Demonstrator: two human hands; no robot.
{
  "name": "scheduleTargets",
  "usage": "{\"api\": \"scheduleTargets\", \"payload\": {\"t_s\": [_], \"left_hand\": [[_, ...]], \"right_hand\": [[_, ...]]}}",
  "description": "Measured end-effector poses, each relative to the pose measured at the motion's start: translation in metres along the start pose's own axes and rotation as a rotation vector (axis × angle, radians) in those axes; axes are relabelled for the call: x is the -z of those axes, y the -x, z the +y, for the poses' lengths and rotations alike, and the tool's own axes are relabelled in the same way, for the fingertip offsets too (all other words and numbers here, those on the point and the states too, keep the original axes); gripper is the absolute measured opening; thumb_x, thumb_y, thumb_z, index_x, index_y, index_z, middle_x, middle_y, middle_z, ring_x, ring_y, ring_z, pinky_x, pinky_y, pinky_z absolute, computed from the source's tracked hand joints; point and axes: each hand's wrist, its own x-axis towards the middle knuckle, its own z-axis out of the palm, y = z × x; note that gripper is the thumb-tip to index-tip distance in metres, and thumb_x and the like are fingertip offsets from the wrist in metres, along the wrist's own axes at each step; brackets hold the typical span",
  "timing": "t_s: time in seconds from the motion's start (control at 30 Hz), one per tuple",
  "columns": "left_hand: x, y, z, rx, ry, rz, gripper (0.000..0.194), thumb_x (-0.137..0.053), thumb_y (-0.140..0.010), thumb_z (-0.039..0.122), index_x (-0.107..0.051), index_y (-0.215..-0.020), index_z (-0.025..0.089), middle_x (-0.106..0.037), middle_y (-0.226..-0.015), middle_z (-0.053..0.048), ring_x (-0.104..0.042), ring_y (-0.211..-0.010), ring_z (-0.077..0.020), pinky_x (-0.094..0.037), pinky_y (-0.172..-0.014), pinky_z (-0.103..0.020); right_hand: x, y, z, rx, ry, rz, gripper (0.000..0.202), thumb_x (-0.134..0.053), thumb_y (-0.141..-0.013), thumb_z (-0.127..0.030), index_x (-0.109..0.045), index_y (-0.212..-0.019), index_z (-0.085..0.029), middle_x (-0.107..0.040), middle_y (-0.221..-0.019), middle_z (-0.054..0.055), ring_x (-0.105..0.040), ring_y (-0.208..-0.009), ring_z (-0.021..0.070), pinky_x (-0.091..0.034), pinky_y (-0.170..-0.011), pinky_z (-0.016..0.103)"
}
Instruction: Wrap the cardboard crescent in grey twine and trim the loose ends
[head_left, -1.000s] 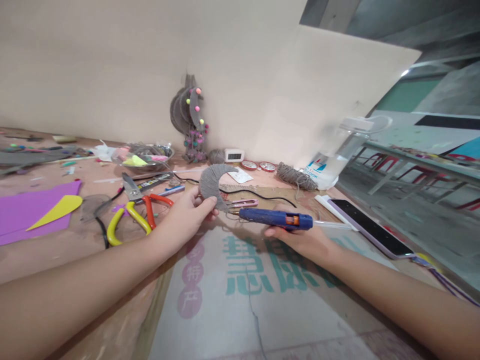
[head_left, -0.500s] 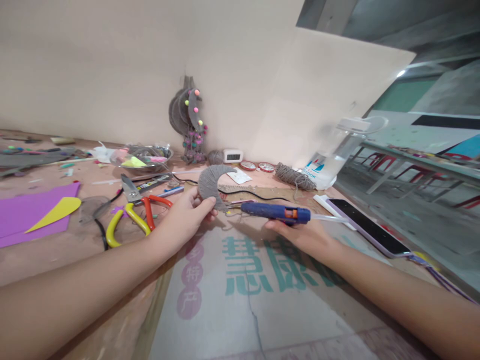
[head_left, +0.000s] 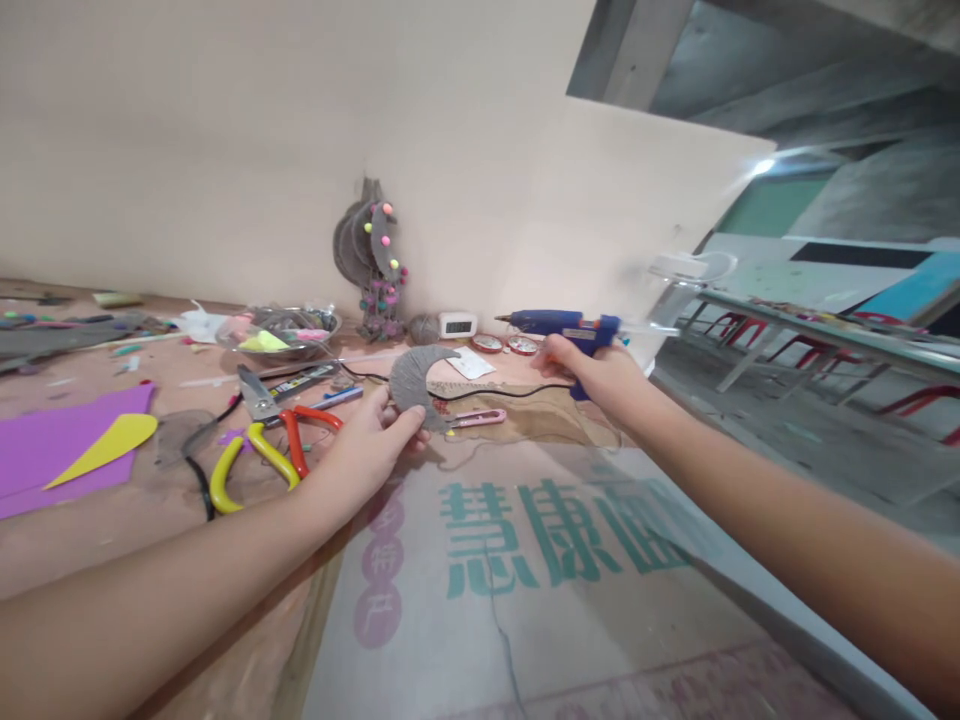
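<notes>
Between the thumb and fingers of my left hand [head_left: 382, 430] is a crescent moon [head_left: 417, 385] wrapped in grey yarn, its curve standing upright above the table. My right hand [head_left: 592, 370] grips a blue hot glue gun [head_left: 551, 322], raised to the right of the crescent, with its nozzle pointing left and apart from it. A clear glue stick shows at the back of the gun. Just right of the crescent's lower tip lie small pink thread snips [head_left: 478, 417]. Printed sheeting [head_left: 465, 650] covers the table below both hands.
Scissors with yellow and red handles [head_left: 259, 450], a utility knife [head_left: 304, 380] and purple sheets [head_left: 67, 440] lie left. Behind stand a bowl of supplies [head_left: 281, 345], a small digital clock [head_left: 457, 325] and a beaded grey hanging ornament [head_left: 373, 260]. A clear bottle [head_left: 671, 285] stands right.
My right hand has lifted the glue gun up and away from the crescent's lower tip, uncovering the pink snips. My left hand still holds the crescent, slightly lower in view.
</notes>
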Motion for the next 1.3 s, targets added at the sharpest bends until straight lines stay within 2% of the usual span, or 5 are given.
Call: {"api": "scheduleTargets", "payload": {"t_s": [0.5,0.8,0.93,1.07,1.3], "left_hand": [[-0.003,0.001,0.004,0.038,0.015,-0.003,0.028,-0.063,-0.068,0.033,-0.053,-0.087,0.015,-0.057,-0.055,0.005,-0.052,-0.049,-0.0094,-0.040,-0.049,-0.019],[-0.002,0.000,0.001,0.019,0.009,-0.003,0.025,-0.064,-0.069,0.031,-0.052,-0.085,0.016,-0.058,-0.055,0.005,-0.054,-0.049,-0.0098,-0.042,-0.049,-0.020],[-0.001,0.001,-0.001,-0.002,-0.013,-0.009,0.025,-0.063,-0.070,0.031,-0.053,-0.088,0.016,-0.059,-0.056,0.004,-0.054,-0.049,-0.0098,-0.043,-0.050,-0.020],[-0.001,0.001,-0.001,-0.013,-0.041,-0.016,0.022,-0.062,-0.072,0.030,-0.054,-0.087,0.016,-0.059,-0.057,0.004,-0.054,-0.050,-0.0100,-0.042,-0.048,-0.019],[-0.003,0.004,0.004,-0.021,-0.095,-0.030,0.015,-0.059,-0.075,0.027,-0.052,-0.084,0.018,-0.057,-0.059,0.005,-0.052,-0.049,-0.0095,-0.039,-0.046,-0.019]], "right_hand": [[-0.057,-0.074,0.060,-0.084,0.421,-0.176,0.041,-0.060,-0.078,-0.047,-0.067,-0.095,-0.011,-0.070,-0.089,0.011,-0.064,-0.081,0.0217,-0.047,-0.071,0.027],[-0.023,-0.009,0.023,0.215,0.505,0.027,0.033,-0.054,-0.084,-0.040,-0.060,-0.103,-0.014,-0.065,-0.101,0.012,-0.058,-0.093,0.0244,-0.042,-0.082,0.035],[-0.035,0.035,-0.016,0.104,0.259,-0.226,0.024,-0.053,-0.085,-0.041,-0.057,-0.093,-0.019,-0.059,-0.070,0.000,-0.052,-0.057,0.0130,-0.039,-0.053,0.025],[-0.053,0.065,-0.037,0.059,-0.022,-0.414,0.031,-0.060,-0.080,-0.038,-0.050,-0.103,-0.020,-0.062,-0.094,0.002,-0.049,-0.056,0.0085,-0.040,-0.052,0.023],[-0.066,0.077,-0.031,0.114,-0.030,-0.401,0.024,-0.058,-0.083,-0.029,-0.053,-0.104,-0.020,-0.063,-0.084,0.001,-0.055,-0.067,0.0122,-0.044,-0.062,0.024]]}}
